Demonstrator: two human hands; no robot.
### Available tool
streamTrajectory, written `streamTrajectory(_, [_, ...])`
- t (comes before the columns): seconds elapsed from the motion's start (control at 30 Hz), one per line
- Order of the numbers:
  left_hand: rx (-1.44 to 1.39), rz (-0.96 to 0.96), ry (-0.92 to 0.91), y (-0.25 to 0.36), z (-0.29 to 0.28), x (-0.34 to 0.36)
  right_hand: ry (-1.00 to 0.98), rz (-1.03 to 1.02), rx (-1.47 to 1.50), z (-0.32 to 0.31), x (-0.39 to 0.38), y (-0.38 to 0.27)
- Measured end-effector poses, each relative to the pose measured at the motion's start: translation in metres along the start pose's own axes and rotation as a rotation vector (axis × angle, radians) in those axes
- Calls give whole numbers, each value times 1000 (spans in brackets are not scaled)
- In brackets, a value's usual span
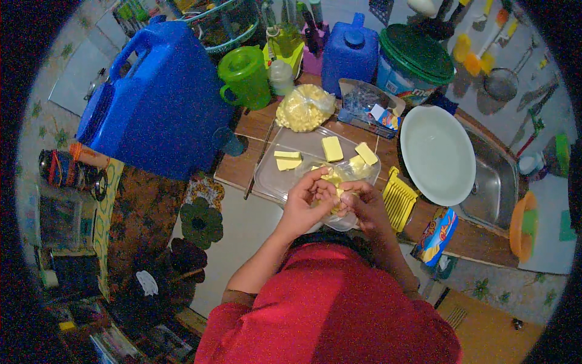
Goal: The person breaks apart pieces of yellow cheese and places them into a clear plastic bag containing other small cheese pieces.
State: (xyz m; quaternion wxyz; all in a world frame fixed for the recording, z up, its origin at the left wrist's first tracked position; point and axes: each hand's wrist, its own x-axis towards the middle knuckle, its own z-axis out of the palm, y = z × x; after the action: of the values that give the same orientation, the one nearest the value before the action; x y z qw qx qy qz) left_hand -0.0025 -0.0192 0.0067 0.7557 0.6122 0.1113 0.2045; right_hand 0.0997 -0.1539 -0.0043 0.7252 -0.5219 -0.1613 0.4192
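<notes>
Close to my body, both hands meet over a clear plastic tray (pixel 273 182) on the wooden counter. My left hand (pixel 310 197) and my right hand (pixel 367 207) are closed, fingertips pinching a thin clear plastic bag (pixel 332 175) with yellow bits in it. My fingers partly cover the bag. Pale yellow blocks, like cheese or butter, lie on the tray: a cut block (pixel 288 161) at the left, a block (pixel 331 148) in the middle and a smaller piece (pixel 365 153) at the right. Behind the tray sits a tied bag of small yellow pieces (pixel 305 112).
Right of the tray stand a yellow slotted rack (pixel 399 200), a large white basin (pixel 438 156) by the steel sink (pixel 500 182), and a blue packet (pixel 438 236). A big blue jerrycan (pixel 163 97), green pitcher (pixel 245 76), blue jug (pixel 350 57) and lidded bucket (pixel 414 64) line the back.
</notes>
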Motion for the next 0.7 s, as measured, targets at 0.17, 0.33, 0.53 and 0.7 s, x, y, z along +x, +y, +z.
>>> streamTrajectory(0.17, [-23, -15, -7, 1, 0, -1, -45, -33, -21, 2, 0, -3])
streamTrajectory(0.33, [-36, -26, -10, 0, 0, -1, -47, 7, -6, -1, 1, -1])
streamTrajectory(0.53, [-23, -35, -13, 0, 0, 1, -45, 5, -8, 0, 4, -1])
streamTrajectory(0.7, [-27, -42, -8, -2, -1, 2, -46, 12, -7, -4, 6, 2])
